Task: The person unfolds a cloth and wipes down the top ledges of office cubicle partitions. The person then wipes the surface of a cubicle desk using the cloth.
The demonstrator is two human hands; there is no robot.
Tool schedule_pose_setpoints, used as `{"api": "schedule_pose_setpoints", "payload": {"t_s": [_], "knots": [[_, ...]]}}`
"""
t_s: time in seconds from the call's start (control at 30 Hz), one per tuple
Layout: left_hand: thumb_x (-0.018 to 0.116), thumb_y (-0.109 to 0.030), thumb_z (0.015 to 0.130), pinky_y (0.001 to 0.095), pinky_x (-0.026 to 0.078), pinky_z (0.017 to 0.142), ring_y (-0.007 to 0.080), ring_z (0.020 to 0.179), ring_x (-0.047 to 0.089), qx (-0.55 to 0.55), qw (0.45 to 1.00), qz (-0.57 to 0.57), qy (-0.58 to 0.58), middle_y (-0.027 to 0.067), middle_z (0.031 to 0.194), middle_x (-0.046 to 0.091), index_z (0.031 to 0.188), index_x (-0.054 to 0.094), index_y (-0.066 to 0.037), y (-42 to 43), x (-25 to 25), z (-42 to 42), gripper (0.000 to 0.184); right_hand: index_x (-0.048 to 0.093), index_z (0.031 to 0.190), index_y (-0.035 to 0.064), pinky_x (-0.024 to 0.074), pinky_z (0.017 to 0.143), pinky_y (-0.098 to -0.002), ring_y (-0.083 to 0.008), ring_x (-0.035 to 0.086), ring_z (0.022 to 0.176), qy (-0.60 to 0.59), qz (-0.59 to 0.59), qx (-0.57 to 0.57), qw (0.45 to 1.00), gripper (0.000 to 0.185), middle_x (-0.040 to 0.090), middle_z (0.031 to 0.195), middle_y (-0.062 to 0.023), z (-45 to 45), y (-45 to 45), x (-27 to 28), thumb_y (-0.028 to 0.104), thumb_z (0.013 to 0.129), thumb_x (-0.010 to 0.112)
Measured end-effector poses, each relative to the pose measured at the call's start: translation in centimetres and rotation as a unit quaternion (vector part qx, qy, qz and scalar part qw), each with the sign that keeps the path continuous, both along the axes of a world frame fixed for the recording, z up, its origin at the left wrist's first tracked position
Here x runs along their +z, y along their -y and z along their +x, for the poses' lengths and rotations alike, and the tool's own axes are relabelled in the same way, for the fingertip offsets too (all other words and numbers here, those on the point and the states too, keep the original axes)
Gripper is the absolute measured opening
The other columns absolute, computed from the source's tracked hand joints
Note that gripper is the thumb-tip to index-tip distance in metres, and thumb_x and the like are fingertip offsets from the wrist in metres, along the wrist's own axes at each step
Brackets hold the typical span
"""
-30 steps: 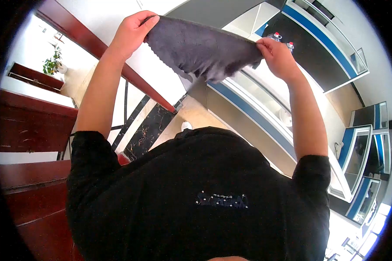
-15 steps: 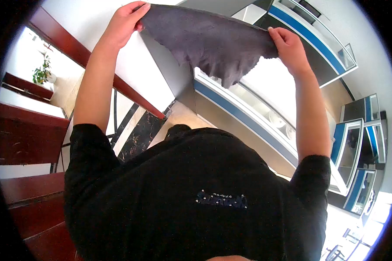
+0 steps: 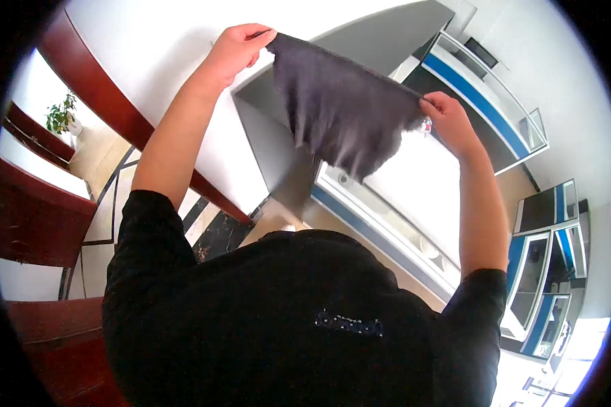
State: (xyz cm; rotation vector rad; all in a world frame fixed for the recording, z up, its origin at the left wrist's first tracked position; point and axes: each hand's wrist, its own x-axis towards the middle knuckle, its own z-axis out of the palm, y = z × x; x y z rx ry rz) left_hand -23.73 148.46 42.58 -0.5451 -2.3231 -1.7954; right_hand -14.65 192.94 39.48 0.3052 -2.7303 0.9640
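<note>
A dark grey cloth is stretched between my raised hands at the top of the view. My left hand pinches its upper left corner between thumb and fingers. At the upper right corner, my right hand grips the edge, with a small white and red patch, perhaps a tag, showing beside the fingers. The cloth's top edge slopes down from left to right. Its lower part hangs free in loose folds, with an uneven bottom edge.
Behind the cloth stands a display case with a blue stripe and a grey panel. More blue-striped cases line the right. Dark red woodwork and a potted plant are at the left.
Both hands sit lower in the view, and my left hand has shifted right. The cloth spans a shorter width and hangs lower. The surroundings have shifted slightly in view.
</note>
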Motion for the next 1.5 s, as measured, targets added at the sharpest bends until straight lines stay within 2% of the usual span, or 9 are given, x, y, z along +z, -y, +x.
{"api": "schedule_pose_setpoints", "payload": {"t_s": [0.2, 0.27, 0.33, 0.53, 0.6, 0.73, 0.8, 1.0, 1.5], "knots": [[0.07, -0.019, 0.104, 0.0286, 0.049, 0.065, 0.0125, 0.07, 0.059, 0.082, 0.988, -0.006, -0.13, 0.0008, 0.084, 0.069, 0.117, 0.074, 0.0, 2.0, 4.2, -6.1, 0.023, 0.076, 0.113, 0.0046, 0.0565, 0.082, -0.0378, -0.0324, 0.073, 0.087, -0.216, 0.021, -0.086, 0.972, 0.024, 0.077, 0.099, -0.0156, -8.3, 4.4, 4.4, 0.025, 0.101, 0.071], [0.06, -0.027, 0.108, 0.0378, 0.056, 0.09, 0.0235, 0.102, 0.07, 0.047, 0.969, -0.14, -0.2, 0.0087, 0.117, 0.076, 0.135, 0.069, -0.002, 3.5, 4.2, -6.4, 0.037, 0.076, 0.11, 0.0036, 0.0564, 0.083, -0.0371, -0.0313, 0.073, 0.088, -0.232, 0.044, -0.059, 0.97, 0.02, 0.076, 0.099, -0.0145, -8.4, 6.4, 4.4, 0.021, 0.1, 0.072], [0.07, -0.025, 0.105, 0.0243, 0.046, 0.061, 0.0069, 0.067, 0.054, 0.026, 0.965, -0.097, -0.241, -0.0043, 0.089, 0.072, 0.123, 0.079, -0.009, 3.7, 2.0, -4.4, 0.025, 0.077, 0.104, 0.0069, 0.0575, 0.086, -0.0384, -0.0292, 0.073, 0.095, -0.237, 0.09, 0.005, 0.967, 0.011, 0.075, 0.102, -0.0115, -8.9, 7.2, 2.4, 0.014, 0.098, 0.072], [0.072, -0.028, 0.1, 0.0389, 0.054, 0.083, 0.0245, 0.09, 0.069, -0.039, 0.935, -0.342, -0.079, 0.0112, 0.095, 0.072, 0.103, 0.077, -0.006, 7.6, -7.7, 1.7, 0.023, 0.081, 0.101, 0.0166, 0.0555, 0.095, -0.0431, -0.0279, 0.069, 0.108, -0.072, 0.273, 0.159, 0.946, 0.01, 0.075, 0.114, -0.006, -5.6, 7.8, -8.3, 0.021, 0.092, 0.079], [0.072, -0.028, 0.099, 0.0418, 0.054, 0.088, 0.0291, 0.097, 0.069, -0.009, 0.945, -0.31, -0.101, 0.0122, 0.1, 0.071, 0.105, 0.076, -0.006, 6.6, -10.2, 3.5, 0.023, 0.081, 0.108, 0.0189, 0.0533, 0.101, -0.0447, -0.0305, 0.066, 0.117, -0.082, 0.317, 0.183, 0.927, 0.018, 0.072, 0.124, -0.0074, -3.1, 9.4, -8.7, 0.03, 0.094, 0.077], [0.072, -0.019, 0.097, 0.0458, 0.053, 0.097, 0.033, 0.112, 0.067, 0.042, 0.946, -0.243, -0.211, 0.014, 0.117, 0.07, 0.112, 0.074, -0.004, 0.4, -14.8, 1.0, 0.021, 0.075, 0.125, 0.0133, 0.0422, 0.116, -0.0545, -0.034, 0.058, 0.135, -0.073, 0.136, 0.135, 0.979, 0.034, 0.067, 0.139, -0.012, -5.5, 15.2, -10.8, 0.036, 0.1, 0.069], [0.065, -0.021, 0.099, 0.044, 0.048, 0.11, 0.0319, 0.131, 0.06, 0.058, 0.939, -0.324, -0.097, 0.0147, 0.138, 0.066, 0.125, 0.072, -0.006, -4.3, -16.3, -0.6, 0.031, 0.064, 0.141, 0.0075, 0.0317, 0.124, -0.0574, -0.0358, 0.045, 0.149, -0.036, 0.145, 0.113, 0.982, 0.048, 0.055, 0.157, -0.0143, -8.6, 18.9, -13.0, 0.038, 0.105, 0.059], [0.049, -0.035, 0.107, 0.0476, 0.023, 0.131, 0.0285, 0.159, 0.033, 0.102, 0.865, -0.482, -0.093, 0.0111, 0.17, 0.039, 0.16, 0.046, -0.01, -7.3, -20.7, -1.7, 0.059, 0.031, 0.167, 0.0073, 0.0158, 0.132, -0.0517, -0.0383, 0.016, 0.164, 0.041, 0.283, 0.035, 0.958, 0.07, 0.019, 0.177, -0.0179, -9.7, 20.4, -16.9, 0.045, 0.109, 0.041], [0.049, -0.039, 0.106, 0.0514, 0.029, 0.128, 0.0374, 0.157, 0.034, 0.184, 0.818, -0.539, -0.079, 0.0151, 0.17, 0.037, 0.162, 0.042, -0.008, -3.7, -20.5, -4.2, 0.064, 0.032, 0.168, 0.0099, 0.0189, 0.131, -0.0526, -0.039, 0.021, 0.163, 0.0, 0.319, 0.067, 0.945, 0.076, 0.023, 0.176, -0.0171, -14.1, 23.0, -16.6, 0.055, 0.107, 0.041]]}}
